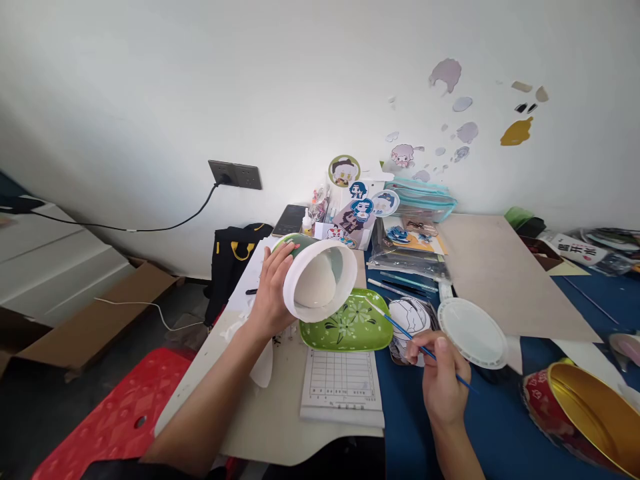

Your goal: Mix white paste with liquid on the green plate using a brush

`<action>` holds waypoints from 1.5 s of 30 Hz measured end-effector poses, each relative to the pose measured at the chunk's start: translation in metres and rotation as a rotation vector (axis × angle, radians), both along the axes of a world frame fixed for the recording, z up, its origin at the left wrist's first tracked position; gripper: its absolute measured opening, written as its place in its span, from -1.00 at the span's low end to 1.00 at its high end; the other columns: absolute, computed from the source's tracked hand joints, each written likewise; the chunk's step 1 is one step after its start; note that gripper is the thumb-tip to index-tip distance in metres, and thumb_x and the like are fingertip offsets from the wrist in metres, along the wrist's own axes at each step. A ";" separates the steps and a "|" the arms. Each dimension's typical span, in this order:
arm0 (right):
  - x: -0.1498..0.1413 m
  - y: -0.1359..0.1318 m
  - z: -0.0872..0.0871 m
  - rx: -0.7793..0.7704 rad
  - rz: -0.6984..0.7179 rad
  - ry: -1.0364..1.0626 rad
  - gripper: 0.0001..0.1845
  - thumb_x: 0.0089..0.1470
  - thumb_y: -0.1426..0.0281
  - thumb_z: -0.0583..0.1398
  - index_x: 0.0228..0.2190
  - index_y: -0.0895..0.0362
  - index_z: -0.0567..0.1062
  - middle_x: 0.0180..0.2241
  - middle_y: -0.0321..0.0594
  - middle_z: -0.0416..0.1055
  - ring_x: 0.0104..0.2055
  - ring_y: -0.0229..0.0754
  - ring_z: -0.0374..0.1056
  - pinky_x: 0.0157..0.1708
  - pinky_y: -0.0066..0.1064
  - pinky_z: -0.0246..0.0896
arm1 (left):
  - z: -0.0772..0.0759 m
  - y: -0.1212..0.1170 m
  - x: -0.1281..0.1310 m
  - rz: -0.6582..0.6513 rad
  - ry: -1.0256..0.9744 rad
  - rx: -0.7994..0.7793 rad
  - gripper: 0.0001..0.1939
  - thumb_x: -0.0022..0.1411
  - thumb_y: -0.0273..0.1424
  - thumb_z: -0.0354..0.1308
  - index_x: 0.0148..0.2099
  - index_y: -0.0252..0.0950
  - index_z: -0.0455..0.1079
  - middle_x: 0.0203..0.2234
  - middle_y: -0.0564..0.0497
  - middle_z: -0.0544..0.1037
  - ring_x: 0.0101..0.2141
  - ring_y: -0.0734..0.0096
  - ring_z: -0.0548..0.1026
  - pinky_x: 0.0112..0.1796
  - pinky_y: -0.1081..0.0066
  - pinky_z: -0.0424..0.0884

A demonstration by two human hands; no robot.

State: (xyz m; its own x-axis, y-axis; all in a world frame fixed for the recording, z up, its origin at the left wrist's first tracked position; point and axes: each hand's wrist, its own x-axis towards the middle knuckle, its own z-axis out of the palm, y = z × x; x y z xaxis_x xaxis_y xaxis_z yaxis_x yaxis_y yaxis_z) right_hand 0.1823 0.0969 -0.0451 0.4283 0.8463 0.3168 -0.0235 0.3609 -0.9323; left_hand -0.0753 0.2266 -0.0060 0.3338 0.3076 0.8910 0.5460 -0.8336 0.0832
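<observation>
- Left hand (273, 290): fingers curled around a tilted white cylindrical tub (320, 280) holding whitish contents, above a green flower-patterned tray (363, 333).
- Right hand (445, 380): thumb and fingers pinching a thin blue brush (405, 333), its tip over the tray.
- Round translucent white lid (473, 333): beyond the right hand.

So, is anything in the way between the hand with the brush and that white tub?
Nothing visible blocks the gap between the right hand, with its brush, and the mouth of the tub, tipped in the left hand. The green tray seems to lie below their path.
</observation>
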 end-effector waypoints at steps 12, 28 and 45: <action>0.002 -0.001 -0.001 0.010 -0.009 0.026 -0.51 0.23 0.20 -0.02 -0.58 0.16 0.48 -0.64 -0.26 0.30 -0.55 -0.25 0.23 -0.57 -0.42 0.09 | 0.000 -0.005 0.004 0.015 0.026 0.005 -0.04 0.03 -0.12 0.29 0.33 -0.12 -0.18 0.18 -0.28 0.21 0.18 -0.13 0.18 0.12 -0.30 0.01; 0.002 -0.003 0.000 0.016 -0.039 0.031 -0.49 0.21 0.16 0.00 -0.60 0.16 0.48 -0.65 -0.26 0.29 -0.57 -0.24 0.22 -0.55 -0.38 0.10 | -0.003 -0.007 0.006 -0.012 -0.038 -0.050 0.10 -0.11 -0.13 0.37 0.34 -0.17 -0.20 0.16 -0.31 0.21 0.16 -0.16 0.18 0.13 -0.24 0.04; 0.002 -0.003 0.002 0.023 -0.079 0.043 -0.50 0.17 0.13 0.04 -0.60 0.17 0.49 -0.68 -0.26 0.29 -0.60 -0.25 0.22 -0.61 -0.41 0.08 | -0.008 -0.010 0.006 -0.035 -0.141 -0.154 0.21 -0.23 -0.05 0.41 0.34 -0.12 -0.22 0.20 -0.30 0.14 0.16 -0.21 0.18 0.10 -0.26 0.10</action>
State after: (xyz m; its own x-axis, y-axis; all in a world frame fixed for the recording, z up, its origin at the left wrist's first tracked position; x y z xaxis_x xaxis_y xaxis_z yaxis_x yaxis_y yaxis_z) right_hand 0.1842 0.0938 -0.0427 0.5070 0.8021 0.3156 -0.0336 0.3843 -0.9226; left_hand -0.0697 0.2161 -0.0139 0.2217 0.4338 0.8733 0.4906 -0.8236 0.2846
